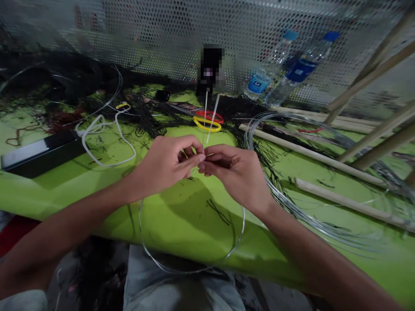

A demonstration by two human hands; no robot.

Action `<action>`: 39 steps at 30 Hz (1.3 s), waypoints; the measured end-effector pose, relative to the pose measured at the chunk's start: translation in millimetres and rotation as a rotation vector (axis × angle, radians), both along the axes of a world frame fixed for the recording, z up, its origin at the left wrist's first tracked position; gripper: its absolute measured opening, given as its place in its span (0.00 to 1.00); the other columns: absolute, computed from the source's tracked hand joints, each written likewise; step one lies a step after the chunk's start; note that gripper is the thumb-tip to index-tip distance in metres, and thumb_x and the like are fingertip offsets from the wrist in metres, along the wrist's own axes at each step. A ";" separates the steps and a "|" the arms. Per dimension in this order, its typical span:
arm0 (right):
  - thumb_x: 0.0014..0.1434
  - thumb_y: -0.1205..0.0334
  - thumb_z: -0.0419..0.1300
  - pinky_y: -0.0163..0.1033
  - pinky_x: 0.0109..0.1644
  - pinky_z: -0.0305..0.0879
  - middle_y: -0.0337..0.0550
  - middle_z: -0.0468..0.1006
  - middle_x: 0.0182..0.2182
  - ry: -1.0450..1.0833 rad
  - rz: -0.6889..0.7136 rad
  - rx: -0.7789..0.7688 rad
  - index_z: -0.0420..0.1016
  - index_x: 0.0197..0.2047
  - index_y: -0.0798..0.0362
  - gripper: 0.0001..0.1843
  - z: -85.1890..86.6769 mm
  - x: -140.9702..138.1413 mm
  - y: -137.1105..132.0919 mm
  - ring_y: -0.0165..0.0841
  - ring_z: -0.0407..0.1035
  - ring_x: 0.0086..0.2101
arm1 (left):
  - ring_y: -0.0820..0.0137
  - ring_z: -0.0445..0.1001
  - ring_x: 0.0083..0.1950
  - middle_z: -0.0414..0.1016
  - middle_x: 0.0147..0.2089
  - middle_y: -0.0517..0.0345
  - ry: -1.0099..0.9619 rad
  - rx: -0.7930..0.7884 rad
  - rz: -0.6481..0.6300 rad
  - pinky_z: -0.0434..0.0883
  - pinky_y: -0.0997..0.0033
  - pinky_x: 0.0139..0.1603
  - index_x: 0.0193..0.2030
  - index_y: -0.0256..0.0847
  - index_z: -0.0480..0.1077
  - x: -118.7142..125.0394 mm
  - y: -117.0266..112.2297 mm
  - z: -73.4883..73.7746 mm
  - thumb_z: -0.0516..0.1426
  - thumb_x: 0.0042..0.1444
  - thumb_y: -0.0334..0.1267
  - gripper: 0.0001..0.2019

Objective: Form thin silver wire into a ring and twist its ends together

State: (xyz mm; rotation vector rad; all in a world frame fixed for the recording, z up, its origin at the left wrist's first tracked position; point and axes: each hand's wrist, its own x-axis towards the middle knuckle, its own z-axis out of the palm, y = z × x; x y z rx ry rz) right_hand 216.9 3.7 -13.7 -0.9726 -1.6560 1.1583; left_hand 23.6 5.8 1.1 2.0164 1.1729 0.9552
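Note:
A thin silvery wire loop [243,220] hangs from my two hands, its lower curve dipping past the table's front edge in front of my lap. My left hand [168,162] pinches the wire at the top of the loop with thumb and fingertips. Right against it, the fingertips of my right hand [235,172] are closed on the same wire, and the two thumbs nearly touch. Two straight pale lengths [214,113] rise above the fingers; whether both are wire ends I cannot tell. The exact join is hidden by the fingertips.
A green-covered table [181,216] carries a wire coil [251,129], wooden sticks [311,153], black threads [149,116] and a white cord [125,138]. Red and yellow rings [197,123] lie behind my hands. Two bottles [259,82] stand against a perforated metal panel [155,39]. A dark box [42,153] sits left.

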 end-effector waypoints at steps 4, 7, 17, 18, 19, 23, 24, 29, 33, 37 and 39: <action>0.59 0.71 0.68 0.35 0.38 0.75 0.39 0.86 0.32 0.013 -0.030 0.027 0.82 0.40 0.54 0.06 -0.5 -1.8 -3.6 0.30 0.79 0.30 | 0.79 0.72 0.20 0.75 0.22 0.67 -0.076 -0.092 -0.031 0.66 0.83 0.22 0.40 0.40 0.76 -1.8 1.7 -1.4 0.63 0.63 0.39 0.05; 0.59 0.68 0.69 0.35 0.35 0.75 0.38 0.85 0.30 0.052 -0.055 0.022 0.81 0.41 0.54 0.06 -1.6 -3.0 -5.8 0.30 0.78 0.28 | 0.78 0.73 0.21 0.75 0.22 0.66 -0.152 -0.160 -0.070 0.67 0.82 0.23 0.38 0.39 0.75 -4.1 4.2 -1.7 0.64 0.63 0.38 0.05; 0.62 0.68 0.67 0.40 0.44 0.75 0.41 0.86 0.39 -0.244 -0.157 0.326 0.81 0.47 0.50 0.10 -4.0 -2.3 -8.2 0.34 0.80 0.36 | 0.76 0.74 0.19 0.75 0.21 0.63 -0.245 -0.327 -0.097 0.70 0.80 0.21 0.38 0.38 0.77 -7.9 9.5 1.4 0.65 0.61 0.38 0.05; 0.61 0.68 0.68 0.41 0.43 0.75 0.41 0.85 0.39 -0.264 -0.169 0.348 0.82 0.46 0.50 0.09 -3.0 -1.7 -7.0 0.33 0.78 0.35 | 0.76 0.74 0.19 0.75 0.21 0.63 -0.250 -0.331 -0.093 0.69 0.80 0.20 0.37 0.38 0.77 -7.3 9.1 2.5 0.65 0.61 0.37 0.05; 0.61 0.67 0.68 0.40 0.42 0.74 0.41 0.84 0.39 -0.265 -0.173 0.352 0.83 0.45 0.50 0.09 -2.0 -1.0 -5.6 0.32 0.77 0.34 | 0.76 0.74 0.19 0.75 0.22 0.63 -0.255 -0.331 -0.086 0.68 0.81 0.19 0.37 0.38 0.76 -6.5 8.5 3.8 0.65 0.60 0.37 0.05; 0.63 0.62 0.68 0.38 0.40 0.73 0.41 0.84 0.38 -0.160 -0.112 0.263 0.83 0.45 0.52 0.08 3.0 0.6 0.1 0.31 0.75 0.34 | 0.79 0.70 0.17 0.73 0.20 0.65 -0.249 -0.316 -0.046 0.61 0.84 0.16 0.35 0.38 0.75 -4.1 6.1 9.5 0.63 0.61 0.34 0.04; 0.63 0.62 0.67 0.38 0.40 0.72 0.41 0.84 0.38 -0.140 -0.096 0.243 0.83 0.45 0.52 0.07 4.3 0.4 1.0 0.31 0.75 0.34 | 0.80 0.69 0.17 0.72 0.19 0.66 -0.243 -0.316 -0.048 0.60 0.84 0.15 0.35 0.38 0.75 -4.0 5.7 10.5 0.63 0.62 0.34 0.04; 0.62 0.69 0.63 0.37 0.41 0.71 0.40 0.83 0.36 -0.118 -0.062 0.193 0.81 0.44 0.54 0.08 10.5 -1.8 4.8 0.31 0.75 0.35 | 0.81 0.68 0.18 0.72 0.21 0.66 -0.223 -0.340 -0.093 0.59 0.83 0.16 0.36 0.38 0.75 -4.7 6.0 11.0 0.63 0.62 0.34 0.04; 0.58 0.70 0.63 0.36 0.38 0.68 0.37 0.80 0.32 -0.126 -0.035 0.140 0.79 0.38 0.54 0.05 13.5 -1.9 10.7 0.29 0.71 0.32 | 0.82 0.69 0.20 0.74 0.24 0.65 -0.193 -0.332 -0.105 0.62 0.82 0.20 0.36 0.37 0.75 -5.7 6.9 7.9 0.63 0.62 0.35 0.04; 0.57 0.70 0.63 0.35 0.34 0.65 0.35 0.76 0.28 -0.111 -0.029 0.065 0.77 0.34 0.53 0.03 14.5 -3.5 13.4 0.28 0.68 0.29 | 0.81 0.70 0.24 0.76 0.31 0.63 -0.161 -0.315 -0.117 0.65 0.82 0.24 0.38 0.38 0.75 -6.2 8.1 2.5 0.66 0.57 0.36 0.06; 0.57 0.71 0.62 0.34 0.32 0.63 0.35 0.75 0.27 -0.104 -0.031 0.068 0.76 0.33 0.53 0.04 14.2 -5.0 13.0 0.27 0.67 0.28 | 0.79 0.73 0.29 0.78 0.36 0.61 -0.167 -0.300 -0.118 0.69 0.81 0.28 0.39 0.38 0.74 -5.7 8.5 -0.1 0.67 0.55 0.35 0.08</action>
